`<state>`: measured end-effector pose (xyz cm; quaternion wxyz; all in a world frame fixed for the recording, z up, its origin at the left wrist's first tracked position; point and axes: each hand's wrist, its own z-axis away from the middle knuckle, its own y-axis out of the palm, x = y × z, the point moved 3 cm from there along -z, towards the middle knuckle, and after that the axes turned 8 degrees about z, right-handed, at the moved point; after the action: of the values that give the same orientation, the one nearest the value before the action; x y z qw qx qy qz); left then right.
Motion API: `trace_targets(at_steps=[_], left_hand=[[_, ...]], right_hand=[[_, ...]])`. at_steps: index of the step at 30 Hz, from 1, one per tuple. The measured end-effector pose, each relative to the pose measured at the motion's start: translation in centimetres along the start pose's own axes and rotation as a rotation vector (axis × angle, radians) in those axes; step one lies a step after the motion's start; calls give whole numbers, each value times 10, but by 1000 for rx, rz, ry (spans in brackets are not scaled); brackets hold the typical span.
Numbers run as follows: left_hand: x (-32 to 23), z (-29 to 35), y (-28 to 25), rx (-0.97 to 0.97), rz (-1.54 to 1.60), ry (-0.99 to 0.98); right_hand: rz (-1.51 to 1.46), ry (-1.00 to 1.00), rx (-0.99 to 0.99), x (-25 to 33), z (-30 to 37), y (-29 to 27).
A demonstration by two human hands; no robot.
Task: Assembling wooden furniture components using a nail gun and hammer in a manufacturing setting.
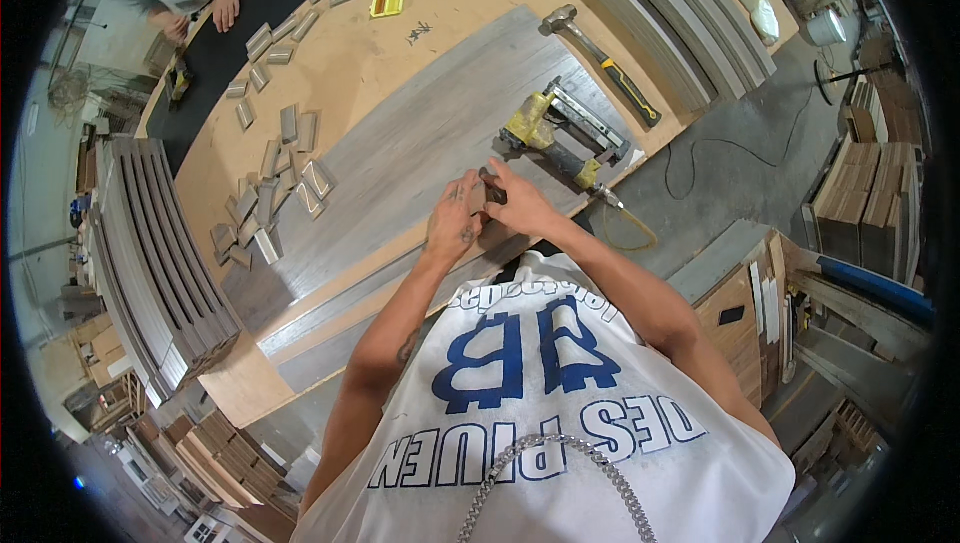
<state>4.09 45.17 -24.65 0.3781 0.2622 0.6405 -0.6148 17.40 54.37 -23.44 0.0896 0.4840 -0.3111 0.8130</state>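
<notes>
My left hand (456, 215) and my right hand (524, 207) meet close to the near edge of the workbench. Between their fingers is a small grey-brown wooden block (477, 197), partly covered by the fingers. Both hands are closed around it. Just beyond my right hand, a yellow-green and black nail gun (532, 125) lies on its side, with an air hose (632, 221) running off the bench edge. Farther right lies a hammer (626, 89) with a black and yellow handle. A wide grey wood-grain board (400, 133) spreads under the tools and hands.
Several small wooden blocks (268, 193) are scattered on the left. A yellow tray (387, 3) and loose dark fasteners (419, 34) lie at the back. Stacked grey curved mouldings (160, 263) stand left, more mouldings (655, 13) back right. Another person's hand (227, 8) rests at far left.
</notes>
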Motion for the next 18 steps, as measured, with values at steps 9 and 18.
trace_targets(at_steps=[9,18], left_hand=[[1,1,0,8,-10,43],[6,2,2,50,-6,-37]], right_hand=[[-74,65,-19,-1,2,3],[409,-185,67,21,2,-10]])
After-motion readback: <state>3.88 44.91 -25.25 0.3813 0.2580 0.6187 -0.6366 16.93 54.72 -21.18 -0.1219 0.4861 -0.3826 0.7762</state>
